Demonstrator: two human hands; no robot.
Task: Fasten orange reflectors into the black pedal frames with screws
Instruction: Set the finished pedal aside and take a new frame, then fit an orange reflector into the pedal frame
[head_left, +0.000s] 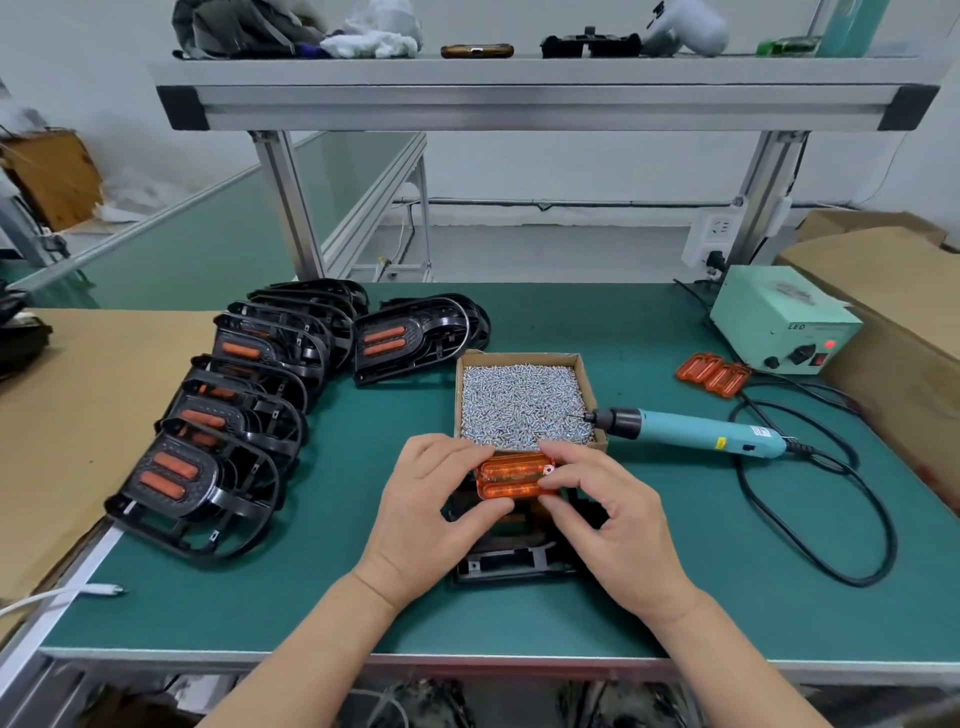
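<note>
Seating step: the left hand (431, 499) and right hand (608, 525) are pinching the orange reflector (511, 475) onto the black pedal frame (511, 564). The next move likely requires the screw box (519, 405) and the screwdriver (691, 428).

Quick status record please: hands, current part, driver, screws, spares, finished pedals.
left hand: pinches left end of orange reflector
right hand: pinches its right end
black pedal frame: on green mat, under the reflector
electric screwdriver: lying unheld, tip at the screw box rim
screws: box full
spare reflectors: beside power supply
finished pedals: rows at left
</note>
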